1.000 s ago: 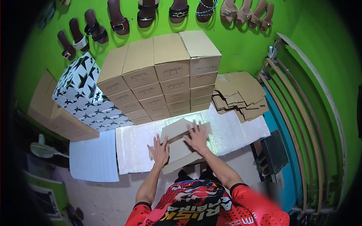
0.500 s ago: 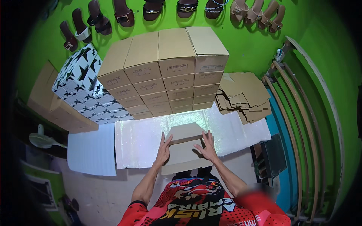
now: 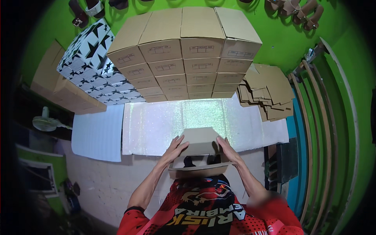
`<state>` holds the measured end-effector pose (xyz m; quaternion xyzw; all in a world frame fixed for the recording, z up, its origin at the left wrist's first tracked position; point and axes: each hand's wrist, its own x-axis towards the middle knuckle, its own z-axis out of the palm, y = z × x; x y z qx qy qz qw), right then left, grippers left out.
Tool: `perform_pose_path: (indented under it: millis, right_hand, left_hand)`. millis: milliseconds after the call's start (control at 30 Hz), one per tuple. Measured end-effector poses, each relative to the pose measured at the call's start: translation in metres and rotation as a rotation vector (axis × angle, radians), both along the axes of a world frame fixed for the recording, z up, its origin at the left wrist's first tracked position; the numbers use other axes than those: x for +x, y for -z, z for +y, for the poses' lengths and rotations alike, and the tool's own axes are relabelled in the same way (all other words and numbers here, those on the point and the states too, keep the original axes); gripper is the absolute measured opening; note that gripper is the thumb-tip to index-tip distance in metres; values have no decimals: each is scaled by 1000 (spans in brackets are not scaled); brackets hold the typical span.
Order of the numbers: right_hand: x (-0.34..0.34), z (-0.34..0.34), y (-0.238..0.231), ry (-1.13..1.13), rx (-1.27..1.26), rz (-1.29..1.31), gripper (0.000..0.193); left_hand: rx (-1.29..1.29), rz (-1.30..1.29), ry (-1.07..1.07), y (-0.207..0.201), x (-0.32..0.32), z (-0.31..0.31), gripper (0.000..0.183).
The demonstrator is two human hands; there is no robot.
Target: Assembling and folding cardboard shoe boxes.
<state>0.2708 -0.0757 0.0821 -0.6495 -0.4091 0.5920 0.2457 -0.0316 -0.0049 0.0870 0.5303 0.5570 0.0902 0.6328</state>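
Note:
A plain brown cardboard box (image 3: 200, 140), partly folded, is held between my hands in front of my body, over the near edge of the shiny white sheet. My left hand (image 3: 175, 150) grips its left side, fingers and thumb on the cardboard. On the opposite side my right hand (image 3: 227, 149) presses its fingers along the wall. A long flap (image 3: 199, 171) lies across the near end, close to my shirt. Between flap and far panel is an opening in which dark shapes and a pale surface show. The undersides of both hands are hidden.
Stacked brown boxes (image 3: 184, 64) stand at the back, beside white boxes with black stars (image 3: 92, 51). Flat cardboard blanks (image 3: 270, 90) are piled to the right, near wooden rails (image 3: 323, 133). A fan (image 3: 47, 122) is at left. Sandals (image 3: 299, 11) hang on the green wall.
My hands have brought the cardboard closer to my body and tilted it. The near flap has risen and an opening now shows behind it. The whole view has shifted, with the background higher.

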Motion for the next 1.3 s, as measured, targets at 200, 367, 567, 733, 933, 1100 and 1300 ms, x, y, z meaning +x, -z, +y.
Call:
perform_pose_path:
  millis: [200, 367, 567, 733, 933, 1100, 1300]
  right_hand:
    - [4, 28, 55, -70, 465, -434, 96]
    - [-14, 31, 62, -289, 534, -914, 93]
    - [-31, 21, 54, -316, 537, -1039, 82]
    - [-118, -5, 74, -471, 727, -846, 74]
    - [-36, -25, 87, -377, 669, -949, 75]
    - [-80, -13, 78, -354, 683, -970, 73]
    - [-99, -7, 78, -545, 777, -904, 75]
  left_hand:
    - [620, 166, 162, 43, 17, 16, 85]
    - [845, 586, 184, 77, 25, 24, 78]
    - [829, 589, 200, 81, 28, 27, 72]
    - [892, 629, 141, 88, 27, 29, 68]
    - [896, 570, 109, 92, 22, 29, 66]
    - [882, 555, 68, 94, 29, 28, 65]
    - [942, 604, 169, 89, 22, 33, 67]
